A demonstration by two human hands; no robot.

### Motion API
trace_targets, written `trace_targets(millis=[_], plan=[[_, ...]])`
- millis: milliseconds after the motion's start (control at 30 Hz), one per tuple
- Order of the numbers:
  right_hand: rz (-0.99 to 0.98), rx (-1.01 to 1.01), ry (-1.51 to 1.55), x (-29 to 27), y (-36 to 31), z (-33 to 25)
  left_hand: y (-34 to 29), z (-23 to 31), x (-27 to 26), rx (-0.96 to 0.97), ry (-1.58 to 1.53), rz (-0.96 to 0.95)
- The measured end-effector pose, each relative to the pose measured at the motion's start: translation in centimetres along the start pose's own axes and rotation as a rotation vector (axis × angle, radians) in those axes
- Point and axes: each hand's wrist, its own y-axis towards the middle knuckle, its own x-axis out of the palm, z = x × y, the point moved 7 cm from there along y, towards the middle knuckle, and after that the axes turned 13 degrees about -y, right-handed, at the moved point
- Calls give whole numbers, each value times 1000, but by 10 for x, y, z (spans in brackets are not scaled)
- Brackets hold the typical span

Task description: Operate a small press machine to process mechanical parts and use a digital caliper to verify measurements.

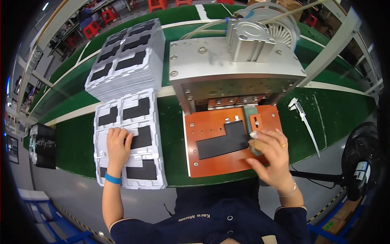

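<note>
My left hand [118, 147] lies flat on a white moulded tray [151, 122] whose pockets hold black L-shaped pads [141, 138]; its fingers rest on the tray's middle row. My right hand [271, 153] is at the right edge of an orange fixture plate [211, 164], fingertips pressing the end of a black L-shaped pad [222, 141] that lies in the plate's recess. A grey-green block [250, 116] stands on the plate just above those fingers.
A metal press [227, 65] with a cylinder on top overhangs the back of the fixture. A tall stack of white trays [126, 61] stands behind the near tray. A caliper [305, 120] lies on the green bench at right, a black fan [361, 156] beyond it.
</note>
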Motion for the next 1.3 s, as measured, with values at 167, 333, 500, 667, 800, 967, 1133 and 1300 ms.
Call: trace_targets(millis=[167, 333, 500, 667, 800, 967, 1133, 1300], plan=[[-23, -32, -99, 11, -10, -18, 10, 24, -19, 38, -5, 70], [-66, -79, 72, 4, 24, 1, 44, 162, -29, 320, -422, 16], [-96, -176, 71, 20, 61, 15, 53, 235, 22, 433, -595, -269], [-171, -219, 59, 36, 61, 18, 56, 228, 38, 465, -639, -337], [-184, -264, 0, 36, 62, 12, 54, 224, 40, 476, -646, -373], [-161, -270, -35, 38, 63, 11, 51, 223, 41, 504, -655, -410], [-148, -217, 32, 35, 58, 17, 51, 222, 42, 517, -657, -404], [-212, -268, 11, 36, 61, 14, 52, 221, 43, 520, -667, -410]])
